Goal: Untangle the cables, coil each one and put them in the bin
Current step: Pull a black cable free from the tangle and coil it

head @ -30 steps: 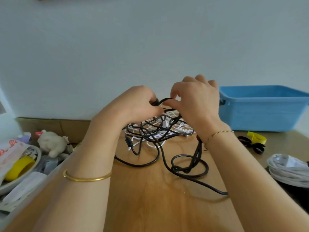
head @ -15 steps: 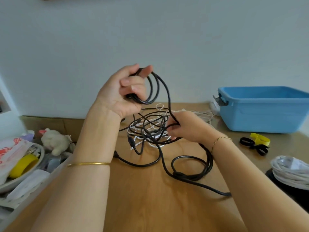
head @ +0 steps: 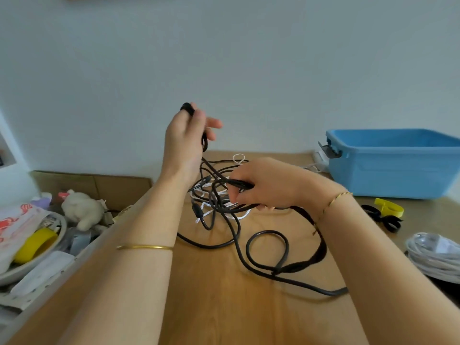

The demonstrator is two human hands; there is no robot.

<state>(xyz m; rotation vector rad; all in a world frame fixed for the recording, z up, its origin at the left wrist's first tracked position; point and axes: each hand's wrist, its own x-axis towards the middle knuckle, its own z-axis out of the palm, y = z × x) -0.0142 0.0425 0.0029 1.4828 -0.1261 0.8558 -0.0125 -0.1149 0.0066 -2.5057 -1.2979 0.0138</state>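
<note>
Nearest you, slack loops of the black cable (head: 267, 232) lie on the wooden surface (head: 211, 300), not yet coiled. Your right hand (head: 263, 185) closes round a bunch of black strands in the tangle, seemingly to pin the knot down. Your left hand (head: 185, 138), raised above it, grips one black end between thumb and curled fingers, likely to draw it free of the white cable (head: 239, 215). Beyond, at the right, the blue bin (head: 393, 170) stands open by the plain wall (head: 224, 58), handy for finished coils. A plush toy (head: 82, 207) sits among clutter off the left edge.
</note>
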